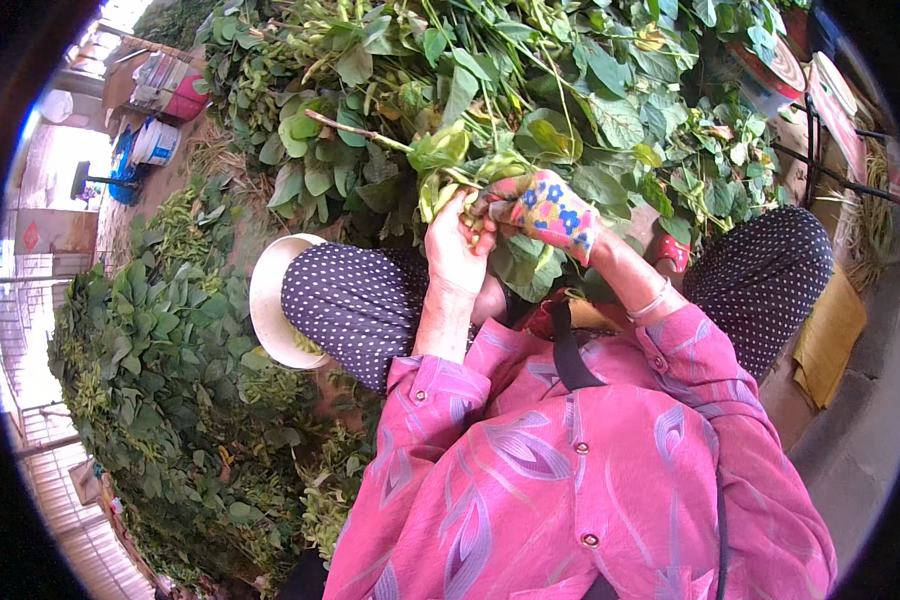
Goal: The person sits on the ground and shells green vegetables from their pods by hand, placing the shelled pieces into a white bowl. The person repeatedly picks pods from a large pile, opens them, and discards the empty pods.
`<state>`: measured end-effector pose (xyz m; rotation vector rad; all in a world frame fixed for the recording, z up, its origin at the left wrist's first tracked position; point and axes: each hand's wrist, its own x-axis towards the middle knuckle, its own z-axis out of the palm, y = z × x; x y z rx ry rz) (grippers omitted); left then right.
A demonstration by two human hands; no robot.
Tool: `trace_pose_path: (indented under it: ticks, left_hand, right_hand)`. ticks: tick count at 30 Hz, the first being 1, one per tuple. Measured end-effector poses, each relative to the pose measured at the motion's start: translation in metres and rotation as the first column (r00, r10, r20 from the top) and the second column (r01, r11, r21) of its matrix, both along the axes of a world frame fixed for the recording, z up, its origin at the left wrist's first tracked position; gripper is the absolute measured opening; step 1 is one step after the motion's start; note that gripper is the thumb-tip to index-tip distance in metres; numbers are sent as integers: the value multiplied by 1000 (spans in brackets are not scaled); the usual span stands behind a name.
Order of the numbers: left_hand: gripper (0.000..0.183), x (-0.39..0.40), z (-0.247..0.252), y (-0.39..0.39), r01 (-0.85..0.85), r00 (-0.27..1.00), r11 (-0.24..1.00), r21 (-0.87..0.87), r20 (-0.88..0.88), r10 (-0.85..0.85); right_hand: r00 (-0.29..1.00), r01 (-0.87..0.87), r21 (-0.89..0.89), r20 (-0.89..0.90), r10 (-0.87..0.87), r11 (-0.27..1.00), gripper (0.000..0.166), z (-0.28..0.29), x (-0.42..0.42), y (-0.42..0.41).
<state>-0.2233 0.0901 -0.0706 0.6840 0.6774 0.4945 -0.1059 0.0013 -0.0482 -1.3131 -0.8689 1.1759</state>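
Observation:
My bare left hand [456,244] is curled around green bean pods, close under a leafy bean plant, likely soybean, whose bare brown stem [360,133] sticks out to the left. Touching it, my right hand [544,210] wears a flowered glove with exposed fingertips. Its fingers are closed on the same plant; the exact grip is partly hidden. Plump pods [442,201] hang beside my left fingers. Broad green leaves [529,266] dangle below both hands, between my knees.
A large heap of bean plants [390,60] lies ahead, another heap [172,390] at left. A white basin [270,300] with pods stands against my left knee. Buckets [156,142] sit at far left. At right are a round tub [769,71], a metal frame [810,150] and yellow cardboard [830,337].

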Motion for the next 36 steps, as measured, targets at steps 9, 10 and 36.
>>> trace_pose_path:
  ticks: [9,10,36]
  left_hand:
    - [21,6,-4,7,-6,987,989,-148,158,30]
    - [21,5,-4,8,12,980,989,-149,197,18]
    - [29,-4,8,13,203,929,963,179,275,-247]
  right_hand:
    - [990,-75,178,129,52,981,20,19,44,-17]
    - [999,16,234,-40,-7,972,23,22,46,-24]
    - [928,310,-159,265,-262,937,26,-82,2,-78]
